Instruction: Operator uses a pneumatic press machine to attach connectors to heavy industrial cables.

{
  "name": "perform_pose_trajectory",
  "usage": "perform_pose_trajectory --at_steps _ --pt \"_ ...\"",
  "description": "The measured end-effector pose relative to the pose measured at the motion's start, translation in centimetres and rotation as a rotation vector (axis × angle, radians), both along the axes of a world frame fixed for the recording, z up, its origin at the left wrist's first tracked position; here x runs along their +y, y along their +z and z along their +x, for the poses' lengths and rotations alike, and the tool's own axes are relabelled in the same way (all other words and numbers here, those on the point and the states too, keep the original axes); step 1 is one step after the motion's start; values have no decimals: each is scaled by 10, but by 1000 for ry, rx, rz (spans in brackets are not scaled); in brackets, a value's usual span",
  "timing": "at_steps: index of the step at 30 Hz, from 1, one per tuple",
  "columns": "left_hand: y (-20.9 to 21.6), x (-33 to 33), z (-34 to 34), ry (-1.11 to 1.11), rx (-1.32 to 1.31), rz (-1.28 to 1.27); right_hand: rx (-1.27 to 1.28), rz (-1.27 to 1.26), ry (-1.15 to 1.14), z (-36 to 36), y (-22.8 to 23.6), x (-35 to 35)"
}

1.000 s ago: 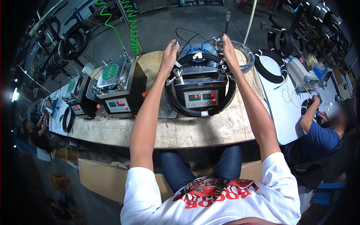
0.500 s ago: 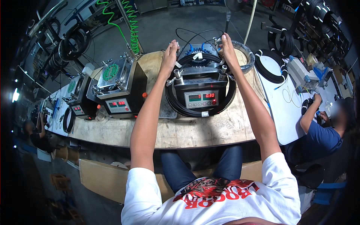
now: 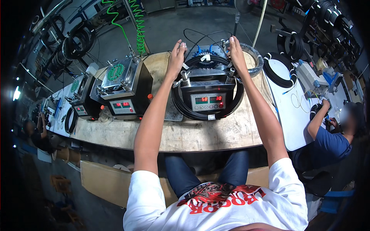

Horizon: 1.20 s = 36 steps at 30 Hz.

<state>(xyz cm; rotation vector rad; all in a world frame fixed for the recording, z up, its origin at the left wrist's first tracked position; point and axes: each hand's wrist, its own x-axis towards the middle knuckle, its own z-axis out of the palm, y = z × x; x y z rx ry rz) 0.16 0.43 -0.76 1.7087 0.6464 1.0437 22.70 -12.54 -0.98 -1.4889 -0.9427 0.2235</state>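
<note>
Both my hands reach over the workbench to a black box machine [image 3: 185,96] with a metal top and red lit digits on its front panel [image 3: 208,101]. A coil of black cable [image 3: 177,104] hangs around its front, bound with white tape. My left hand [image 3: 176,61] is beside the far left corner of the top, fingers raised, slightly bent and apart from the palm. Opposite it, my right hand [image 3: 236,55] is held beside the far right corner clamp [image 3: 224,43], fingers extended. Blue connectors [image 3: 204,50] ring the fixture between them. My palms and thumbs are partly hidden.
Two similar machines with green fixtures, one nearer [image 3: 124,84] and one farther [image 3: 81,94], stand to the left. A small bottle [image 3: 104,114] is beside them. On the right, a white table [image 3: 287,127] carries a black cable coil [image 3: 278,79]; a co-worker [image 3: 327,131] works there.
The red digits on the middle machine's panel have changed. My fingers are bent slightly more, while both hands stay at the same corners. The whole view has shifted slightly.
</note>
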Motion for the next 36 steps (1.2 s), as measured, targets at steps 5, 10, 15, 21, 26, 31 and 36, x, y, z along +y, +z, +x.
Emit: perform_pose_trajectory --at_steps 5,10,15,21,26,31,36 --pt "2 -4 -9 -9 -13 -78 42 -9 14 -14 7 -5" --pt "9 -15 2 -52 34 51 -69 153 -35 25 -22 7" --pt "7 -7 -8 -68 75 183 608 -20 162 27 -13 5" --pt "14 -15 -7 14 123 109 540 -159 150 60 -17 33" --pt "9 -15 3 44 141 105 488 -95 334 93 -32 51" --pt "1 -5 -2 31 43 56 660 166 627 79 -45 52" --pt "9 -10 -6 75 133 123 620 43 545 79 -21 38"
